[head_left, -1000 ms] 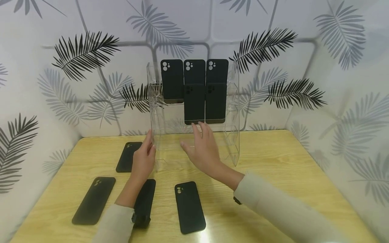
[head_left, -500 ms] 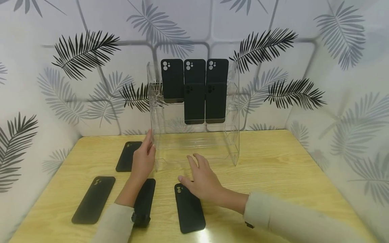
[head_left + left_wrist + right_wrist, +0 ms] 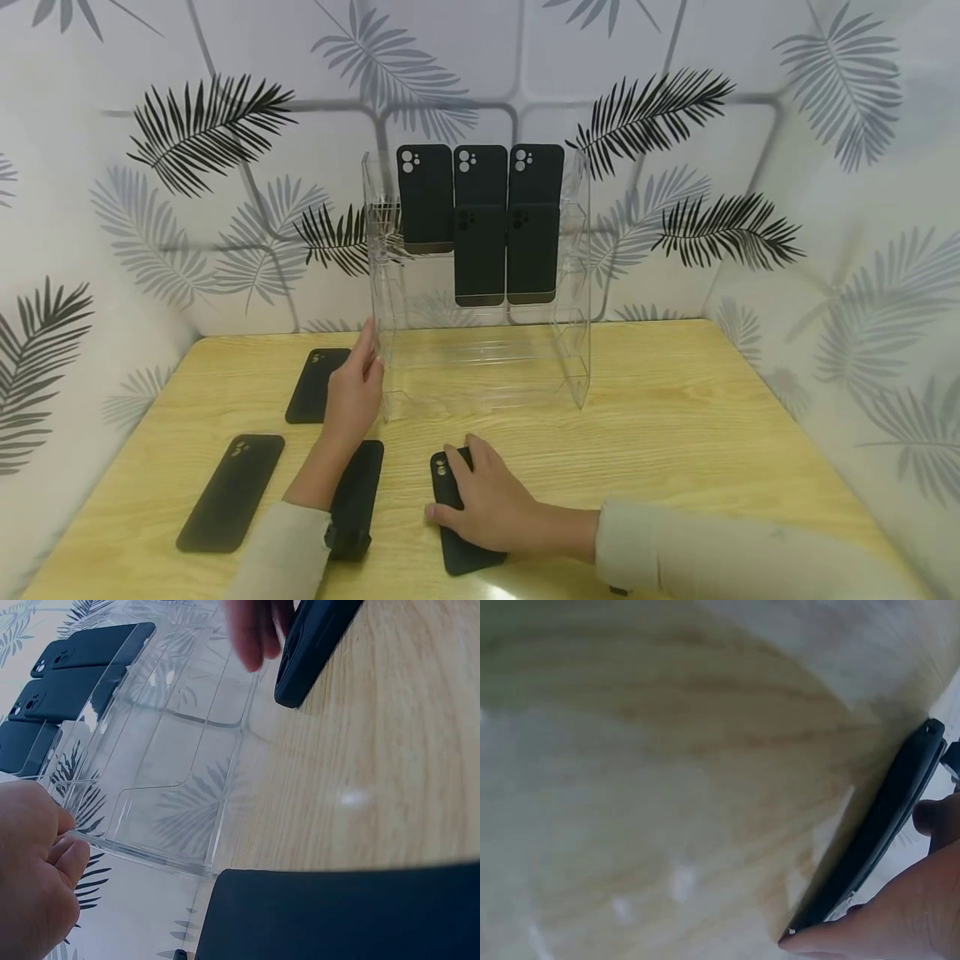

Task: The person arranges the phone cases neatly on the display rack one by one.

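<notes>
A clear acrylic display rack (image 3: 480,354) stands at the back of the table. My left hand (image 3: 356,402) grips its left side panel, fingers curled round the edge in the left wrist view. My right hand (image 3: 491,508) lies over a black phone case (image 3: 463,554) in front of the rack. The thumb is at the case's left edge and the fingers reach toward its top and far side. In the right wrist view, that phone case (image 3: 877,817) appears edge-on between thumb and fingers. Three black cases (image 3: 425,196) stand on the rack's top tier, and two more (image 3: 480,254) overlap them one tier lower.
Three more black cases lie on the table at the left: one behind the left hand (image 3: 311,392), one farther out (image 3: 231,493), one partly under the left forearm (image 3: 362,483). Leaf-patterned walls (image 3: 840,292) border the wooden table (image 3: 660,408).
My right hand has come down from below the rack's second-tier cases to the phone case on the table and now grasps it. The left hand has stayed on the rack.
</notes>
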`<control>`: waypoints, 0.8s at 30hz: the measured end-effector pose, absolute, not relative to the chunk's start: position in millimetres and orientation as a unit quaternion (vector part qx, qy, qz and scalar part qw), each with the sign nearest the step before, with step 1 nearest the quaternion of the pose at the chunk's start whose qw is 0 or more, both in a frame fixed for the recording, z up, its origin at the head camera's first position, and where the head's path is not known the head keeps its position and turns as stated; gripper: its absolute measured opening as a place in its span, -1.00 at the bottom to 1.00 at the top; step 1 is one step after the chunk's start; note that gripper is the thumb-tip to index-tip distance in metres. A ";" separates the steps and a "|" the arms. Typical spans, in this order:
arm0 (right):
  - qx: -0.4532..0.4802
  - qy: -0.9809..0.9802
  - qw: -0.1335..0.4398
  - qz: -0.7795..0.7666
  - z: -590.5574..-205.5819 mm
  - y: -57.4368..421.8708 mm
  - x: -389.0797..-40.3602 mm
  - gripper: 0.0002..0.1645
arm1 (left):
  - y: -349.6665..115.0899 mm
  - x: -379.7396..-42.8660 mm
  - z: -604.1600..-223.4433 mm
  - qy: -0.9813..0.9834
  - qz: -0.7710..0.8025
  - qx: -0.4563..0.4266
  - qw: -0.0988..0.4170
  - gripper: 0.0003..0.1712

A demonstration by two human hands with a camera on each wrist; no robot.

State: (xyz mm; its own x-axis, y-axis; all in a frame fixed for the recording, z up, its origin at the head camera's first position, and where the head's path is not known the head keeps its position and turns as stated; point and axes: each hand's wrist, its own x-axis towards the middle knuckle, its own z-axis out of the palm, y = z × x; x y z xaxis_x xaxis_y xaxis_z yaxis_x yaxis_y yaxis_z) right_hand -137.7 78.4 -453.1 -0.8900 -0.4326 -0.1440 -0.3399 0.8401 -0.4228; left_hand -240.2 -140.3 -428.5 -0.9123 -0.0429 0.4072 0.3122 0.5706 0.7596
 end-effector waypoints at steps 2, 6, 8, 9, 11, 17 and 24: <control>-0.205 0.952 0.124 -0.190 -453.6 78.0 -135.8 0.15 | -140.1 -240.2 -428.7 -0.864 -0.458 -0.078 0.193 -0.25; -0.206 0.953 0.127 -0.183 -453.0 78.0 -133.4 0.18 | -140.1 -240.8 -429.6 -0.863 -0.459 -0.079 0.194 -0.24; -0.206 0.954 0.125 -0.179 -453.3 78.0 -132.8 0.19 | -140.2 -241.3 -429.9 -0.864 -0.458 -0.080 0.194 -0.24; -0.205 0.954 0.124 -0.178 -453.4 77.9 -132.5 0.19 | -140.3 -241.2 -430.0 -0.864 -0.458 -0.080 0.195 -0.24; -0.202 0.955 0.123 -0.179 -453.7 77.9 -132.3 0.18 | -140.2 -241.1 -429.8 -0.864 -0.458 -0.080 0.195 -0.24; -0.196 0.958 0.114 -0.174 -453.6 76.1 -132.8 0.14 | -139.7 -240.1 -428.3 -0.865 -0.455 -0.076 0.196 -0.24; -0.194 0.962 0.095 -0.168 -452.2 74.1 -132.9 0.07 | -139.5 -240.1 -428.3 -0.865 -0.456 -0.074 0.194 -0.25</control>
State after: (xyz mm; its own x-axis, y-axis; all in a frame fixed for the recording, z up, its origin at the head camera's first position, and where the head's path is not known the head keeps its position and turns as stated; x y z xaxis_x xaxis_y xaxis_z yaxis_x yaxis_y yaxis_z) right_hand -132.9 74.1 -452.2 -0.9064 -0.4056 -0.1180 -0.3415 0.8680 -0.3605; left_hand -240.1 -139.5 -428.3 -0.9139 -0.0484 0.4031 0.3053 0.5726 0.7609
